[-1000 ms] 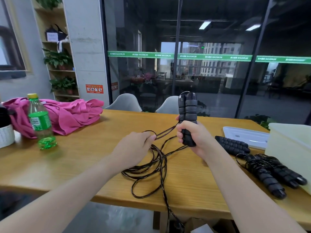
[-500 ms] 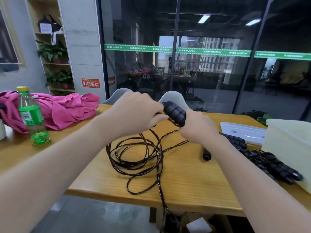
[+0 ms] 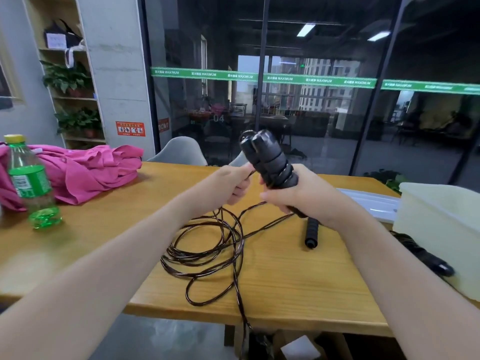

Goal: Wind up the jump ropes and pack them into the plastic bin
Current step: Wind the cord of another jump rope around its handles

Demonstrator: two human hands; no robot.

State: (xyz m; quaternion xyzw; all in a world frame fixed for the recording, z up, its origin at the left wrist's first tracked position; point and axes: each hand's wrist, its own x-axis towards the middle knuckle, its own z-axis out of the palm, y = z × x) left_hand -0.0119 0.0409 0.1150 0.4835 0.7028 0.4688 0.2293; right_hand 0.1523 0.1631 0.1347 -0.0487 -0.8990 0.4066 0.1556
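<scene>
My right hand grips the two black ribbed handles of a jump rope, held together and tilted up to the left above the table. A turn of cord crosses them. My left hand pinches the thin dark cord right beside the handles. The loose rope lies in loops on the table and trails over the front edge. The whitish plastic bin stands at the right edge. Other wound ropes lie in front of it, partly hidden by my right arm.
A wooden table carries a green bottle and pink cloth at the left. A white lid lies behind my right hand. A black handle end pokes out below my right wrist. Grey chairs stand behind the table.
My left hand has come down from over the handles to their left side, carrying the cord. My right hand has tipped the handles more upright.
</scene>
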